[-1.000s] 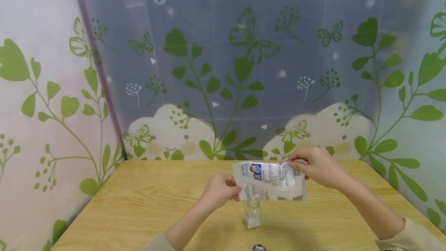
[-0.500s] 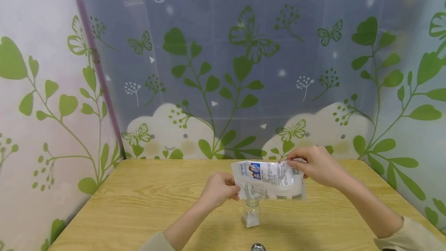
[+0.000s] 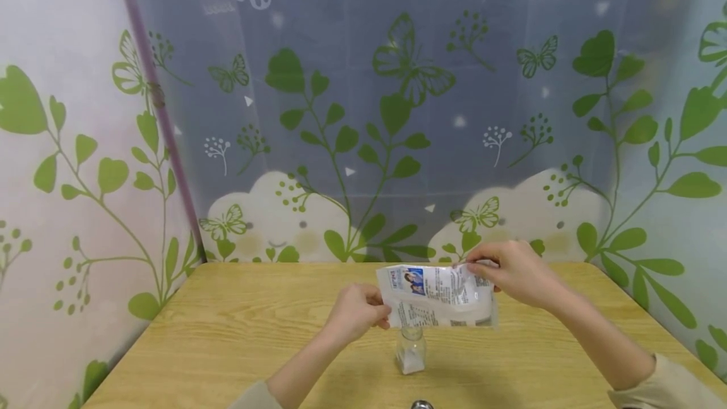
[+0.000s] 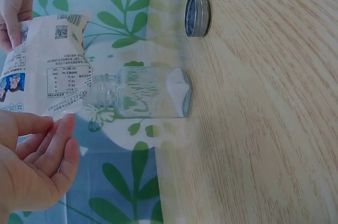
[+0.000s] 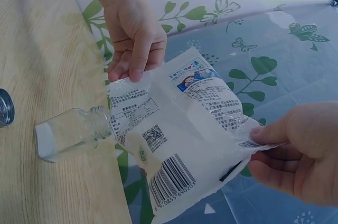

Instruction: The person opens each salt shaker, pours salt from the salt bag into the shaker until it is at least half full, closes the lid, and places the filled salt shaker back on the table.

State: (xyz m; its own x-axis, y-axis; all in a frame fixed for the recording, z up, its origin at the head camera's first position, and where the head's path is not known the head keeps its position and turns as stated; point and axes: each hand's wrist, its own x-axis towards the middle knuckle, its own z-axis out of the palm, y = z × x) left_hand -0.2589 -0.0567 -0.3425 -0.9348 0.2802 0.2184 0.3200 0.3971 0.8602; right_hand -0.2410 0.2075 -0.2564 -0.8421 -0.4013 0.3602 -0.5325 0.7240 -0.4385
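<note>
A white printed plastic bag (image 3: 437, 295) is stretched between both hands above a small clear glass jar (image 3: 411, 353). My left hand (image 3: 356, 312) pinches the bag's left end; my right hand (image 3: 514, 273) pinches its upper right corner. In the left wrist view the lower edge of the bag (image 4: 63, 71) meets the mouth of the jar (image 4: 153, 92), which stands upright with white powder at its bottom. The right wrist view shows the bag (image 5: 179, 129) with its corner at the mouth of the jar (image 5: 71, 131). Whether powder is flowing, I cannot tell.
A round metal lid (image 4: 197, 16) lies on the wooden table (image 3: 255, 314) near the jar, on the side toward the person. Behind the table hangs a blue curtain (image 3: 352, 106) printed with leaves and butterflies, with pale patterned sheets at both sides.
</note>
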